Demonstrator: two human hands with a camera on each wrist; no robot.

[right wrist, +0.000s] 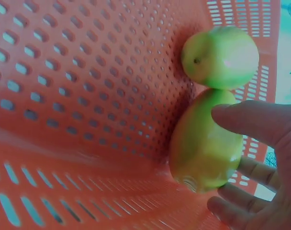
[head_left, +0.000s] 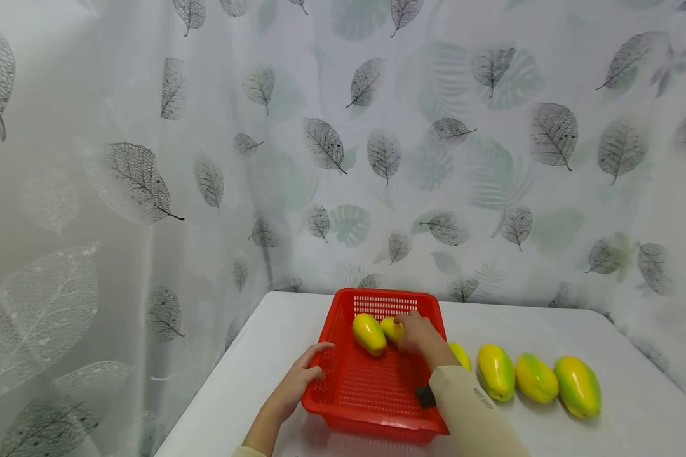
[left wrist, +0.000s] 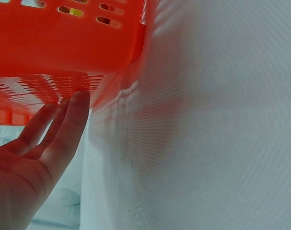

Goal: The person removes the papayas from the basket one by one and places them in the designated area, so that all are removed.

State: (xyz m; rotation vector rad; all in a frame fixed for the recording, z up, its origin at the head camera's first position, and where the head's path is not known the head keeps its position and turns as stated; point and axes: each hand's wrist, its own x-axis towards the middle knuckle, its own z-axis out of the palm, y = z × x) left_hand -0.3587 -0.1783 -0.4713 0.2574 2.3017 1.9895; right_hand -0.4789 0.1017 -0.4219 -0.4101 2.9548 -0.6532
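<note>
A red plastic basket (head_left: pixel 377 419) stands on the white table, with two yellow-green papayas inside near its far end. One papaya (head_left: pixel 369 334) lies to the left; the other papaya (right wrist: pixel 207 143) touches it end to side. My right hand (head_left: pixel 418 334) reaches into the basket and holds this second papaya, the thumb over one side and the fingers curled along the other. Outside the left wall, my left hand (head_left: pixel 298 383) touches the basket with its fingers extended; the left wrist view shows those fingertips (left wrist: pixel 80 98) against the slotted outer surface.
Several more papayas lie in a row on the table (head_left: pixel 623 374) to the right of the basket, among them a papaya (head_left: pixel 496 372) near my right sleeve (head_left: pixel 474 406), which partly covers another. A leaf-patterned curtain (head_left: pixel 343 158) hangs behind and to the left.
</note>
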